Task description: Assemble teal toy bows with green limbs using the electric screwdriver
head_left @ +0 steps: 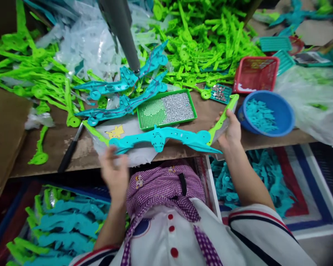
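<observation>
A turquoise bow-shaped plastic part [158, 138] with a lime green arm at each end lies across the front of the bench. My right hand [229, 129] grips the right lime green arm [219, 123], which has a translucent sheet along it. Beside the left end of the turquoise part, my left hand [114, 168] is smeared by motion. Its grip cannot be made out. The left lime green arm [96, 132] slants up and away from that hand. Just behind the part sits a green tray [194, 111] holding many small silvery screws.
Two wired turquoise parts [124, 105] lie under a hanging grey tool [124, 37]. A black-handled tool [69, 151] is at the left. A blue bowl [288, 114] and red basket [255, 61] stand right. Lime green parts [199, 33] pile up behind; more parts fill bins below.
</observation>
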{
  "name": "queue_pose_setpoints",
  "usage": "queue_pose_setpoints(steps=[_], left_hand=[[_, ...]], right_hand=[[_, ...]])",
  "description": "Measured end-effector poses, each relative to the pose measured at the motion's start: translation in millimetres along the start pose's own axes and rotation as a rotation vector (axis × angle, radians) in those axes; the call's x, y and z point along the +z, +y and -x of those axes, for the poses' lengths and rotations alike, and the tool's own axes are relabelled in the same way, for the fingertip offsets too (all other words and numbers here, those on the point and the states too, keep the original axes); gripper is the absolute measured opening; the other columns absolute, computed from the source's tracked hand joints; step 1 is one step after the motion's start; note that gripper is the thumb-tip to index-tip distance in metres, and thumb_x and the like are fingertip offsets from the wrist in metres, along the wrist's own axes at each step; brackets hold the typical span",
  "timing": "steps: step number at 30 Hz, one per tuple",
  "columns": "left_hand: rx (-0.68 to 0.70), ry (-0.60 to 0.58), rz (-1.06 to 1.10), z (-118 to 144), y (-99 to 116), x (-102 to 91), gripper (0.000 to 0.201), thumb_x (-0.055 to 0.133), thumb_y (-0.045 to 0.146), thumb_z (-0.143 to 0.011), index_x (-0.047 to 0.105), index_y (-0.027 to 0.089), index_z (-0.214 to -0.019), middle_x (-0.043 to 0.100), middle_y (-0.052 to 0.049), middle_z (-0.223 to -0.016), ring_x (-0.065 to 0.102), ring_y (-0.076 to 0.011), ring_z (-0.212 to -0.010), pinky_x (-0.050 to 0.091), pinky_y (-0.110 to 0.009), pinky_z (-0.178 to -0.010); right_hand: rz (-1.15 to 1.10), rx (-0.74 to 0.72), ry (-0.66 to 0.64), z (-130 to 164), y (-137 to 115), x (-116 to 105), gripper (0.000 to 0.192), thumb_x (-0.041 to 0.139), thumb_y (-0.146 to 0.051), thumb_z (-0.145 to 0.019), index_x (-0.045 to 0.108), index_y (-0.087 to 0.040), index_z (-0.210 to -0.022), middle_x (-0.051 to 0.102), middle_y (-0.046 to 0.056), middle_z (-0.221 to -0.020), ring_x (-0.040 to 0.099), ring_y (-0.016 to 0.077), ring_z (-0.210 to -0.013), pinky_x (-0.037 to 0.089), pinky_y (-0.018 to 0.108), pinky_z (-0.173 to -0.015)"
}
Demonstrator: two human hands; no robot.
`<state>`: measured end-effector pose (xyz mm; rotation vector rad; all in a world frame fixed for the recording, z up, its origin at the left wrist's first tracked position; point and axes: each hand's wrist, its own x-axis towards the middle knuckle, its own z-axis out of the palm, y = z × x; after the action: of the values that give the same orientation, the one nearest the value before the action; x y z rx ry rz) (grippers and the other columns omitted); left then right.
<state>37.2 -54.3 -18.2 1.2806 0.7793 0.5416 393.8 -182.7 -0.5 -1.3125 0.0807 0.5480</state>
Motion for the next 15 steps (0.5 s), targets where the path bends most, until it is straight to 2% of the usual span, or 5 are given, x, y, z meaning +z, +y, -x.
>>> queue_pose_setpoints(steps=[3,4,7,10,15], left_hand=[[-0.25,-0.395,0.248,13.5,-6.9,101.4,0.051,0.083,0.034,-0.078,0.063,0.026,-0.124,0.07,-0.011,-0.118,0.071,-0.0241,-0.097,0.057,-0.046,-0.09],[-0.327,-0.437,0.351,8.6,-8.8,132.6,0.057,0.088,0.033,-0.071,0.064,0.022,-0.121,0.071,-0.012,-0.114,0.071,-0.023,-0.095,0.056,-0.045,-0.091],[-0.44,-0.298,0.595,-20.0,-9.9,197.3,0.05,0.09,0.042,-0.065,0.069,0.017,-0.102,0.072,-0.011,-0.106,0.07,-0.0198,-0.094,0.056,-0.039,-0.09],[-0.5,-0.141,0.665,-42.3,-5.7,217.8,0.047,0.092,0.046,-0.059,0.069,0.016,-0.086,0.073,-0.006,-0.092,0.069,-0.0187,-0.084,0.058,-0.037,-0.081],[-0.54,-0.09,0.641,-48.1,-4.1,210.5,0.05,0.097,0.035,-0.047,0.07,0.017,-0.085,0.075,-0.004,-0.088,0.071,-0.0203,-0.082,0.059,-0.042,-0.085]], right_hand=[[-0.011,0.05,0.012,0.5,-0.6,-1.0,0.036,0.068,-0.056,-0.081,0.056,-0.022,-0.081,0.052,-0.006,-0.062,0.048,0.0095,-0.049,0.043,0.024,-0.046],[-0.014,0.042,0.018,1.7,-1.1,-1.3,0.035,0.068,-0.055,-0.08,0.056,-0.022,-0.08,0.052,-0.006,-0.062,0.048,0.0091,-0.049,0.043,0.023,-0.045],[-0.017,0.014,0.046,6.9,-2.0,-2.4,0.033,0.069,-0.052,-0.08,0.057,-0.021,-0.081,0.054,-0.006,-0.064,0.049,0.0083,-0.05,0.042,0.021,-0.045],[-0.01,-0.005,0.072,10.8,-1.2,-2.4,0.033,0.07,-0.053,-0.079,0.058,-0.022,-0.082,0.054,-0.006,-0.063,0.05,0.0084,-0.05,0.042,0.02,-0.045],[-0.055,-0.029,0.069,16.5,-1.3,4.8,0.037,0.07,-0.055,-0.076,0.06,-0.021,-0.084,0.055,-0.007,-0.062,0.048,0.0079,-0.048,0.04,0.021,-0.044]])
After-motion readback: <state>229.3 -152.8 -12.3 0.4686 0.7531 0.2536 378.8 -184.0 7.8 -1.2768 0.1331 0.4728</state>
